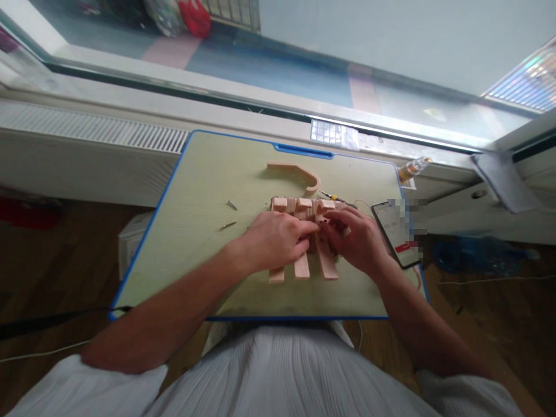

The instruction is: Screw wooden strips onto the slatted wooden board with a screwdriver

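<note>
A small assembly of pale wooden blocks and slats [304, 266] lies in the middle of a green lap desk with a blue rim [191, 191]. My left hand [273, 240] rests on top of the slats with its fingers curled and pressed onto the wood. My right hand [356, 237] is beside it, fingertips pinched together at the upper part of the assembly, where the two hands meet. What the right fingertips pinch is too small to make out. A curved wooden piece [297, 174] lies apart, farther back on the desk.
Two loose screws [232, 204] lie left of the assembly. A small screwdriver [330, 196] sits behind it. A phone [397, 231] lies at the desk's right edge, a small bottle [412, 168] beyond it. A radiator and window sill run behind the desk.
</note>
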The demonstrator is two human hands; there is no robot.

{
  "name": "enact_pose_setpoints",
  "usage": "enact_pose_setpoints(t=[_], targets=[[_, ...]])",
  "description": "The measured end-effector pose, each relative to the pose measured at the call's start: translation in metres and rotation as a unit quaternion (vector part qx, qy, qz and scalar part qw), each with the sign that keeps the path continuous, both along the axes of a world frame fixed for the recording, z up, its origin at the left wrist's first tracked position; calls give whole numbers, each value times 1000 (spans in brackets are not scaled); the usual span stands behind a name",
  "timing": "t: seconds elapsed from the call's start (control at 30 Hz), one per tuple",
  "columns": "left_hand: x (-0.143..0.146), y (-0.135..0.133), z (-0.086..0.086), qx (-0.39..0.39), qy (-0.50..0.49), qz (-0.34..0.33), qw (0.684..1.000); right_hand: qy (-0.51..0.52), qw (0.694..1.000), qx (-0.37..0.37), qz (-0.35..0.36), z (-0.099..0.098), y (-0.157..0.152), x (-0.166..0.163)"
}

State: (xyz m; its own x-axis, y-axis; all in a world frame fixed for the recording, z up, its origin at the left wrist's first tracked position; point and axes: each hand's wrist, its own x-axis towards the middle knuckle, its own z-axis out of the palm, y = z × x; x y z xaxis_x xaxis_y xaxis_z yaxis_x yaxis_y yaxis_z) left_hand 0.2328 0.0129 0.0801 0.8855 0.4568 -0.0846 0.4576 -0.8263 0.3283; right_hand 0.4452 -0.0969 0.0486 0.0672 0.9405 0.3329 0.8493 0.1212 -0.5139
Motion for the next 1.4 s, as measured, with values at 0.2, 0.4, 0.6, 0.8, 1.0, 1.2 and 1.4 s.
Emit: enact_pose_setpoints(t=[0.2,0.4,0.6,0.8,1.0,1.2,1.4], targets=[[0,-2,2,-12,-11,2,1000,22,988,28,-149,14,5,31],[1,-4,1,-4,-35,9,999,-205,953,-175,-136,8,35,66],[-3,2,6,-23,-169,49,984,-237,940,-218,-113,4,48,71],[2,20,31,-40,-307,100,946,-222,944,-196,-144,22,43,69],[22,53,28,-23,-314,42,948,20,978,-78,-195,52,13,67],[11,30,9,49,-243,-43,968,178,972,19,-153,68,-15,55],[10,11,-1,132,-183,-59,972,80,993,-45,-71,92,-13,44]])
